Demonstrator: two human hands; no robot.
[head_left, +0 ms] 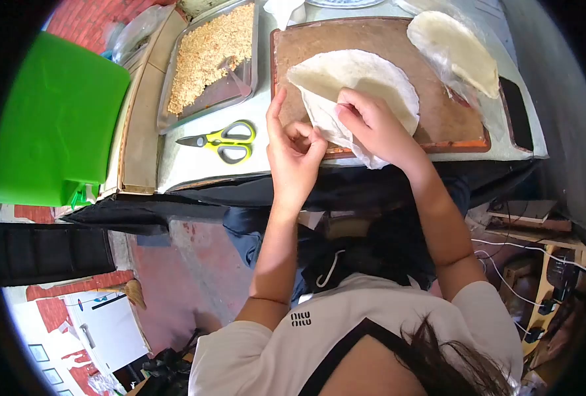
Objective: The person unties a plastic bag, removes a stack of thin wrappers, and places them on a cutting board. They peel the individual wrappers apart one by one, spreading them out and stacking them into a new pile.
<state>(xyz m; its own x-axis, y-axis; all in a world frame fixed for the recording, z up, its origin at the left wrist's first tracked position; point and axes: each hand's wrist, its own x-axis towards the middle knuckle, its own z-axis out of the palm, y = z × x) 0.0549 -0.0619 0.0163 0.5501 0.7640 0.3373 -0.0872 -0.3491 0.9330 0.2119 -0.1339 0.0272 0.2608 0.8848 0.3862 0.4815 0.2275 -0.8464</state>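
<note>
A thin, pale dough round (372, 72) lies on the brown wooden board (451, 132), its near-left edge raised and folded, with a loose flap hanging over the board's front edge. My right hand (372, 125) is closed in a pinch on this near edge, thumb and fingers together. Just to the left, my left hand (294, 145) has its thumb and bent fingers pressed together at the dough's rim, the index finger pointing up. The tips of both hands partly cover the edge they touch.
Left of the board are yellow-green scissors (224, 140) and a metal tray (163, 109) of crumbly tan filling (207, 49) with a spoon (238, 82). More flat dough rounds (455, 49) sit on plastic at right, near a dark flat object (516, 112). A green container (59, 119) stands far left.
</note>
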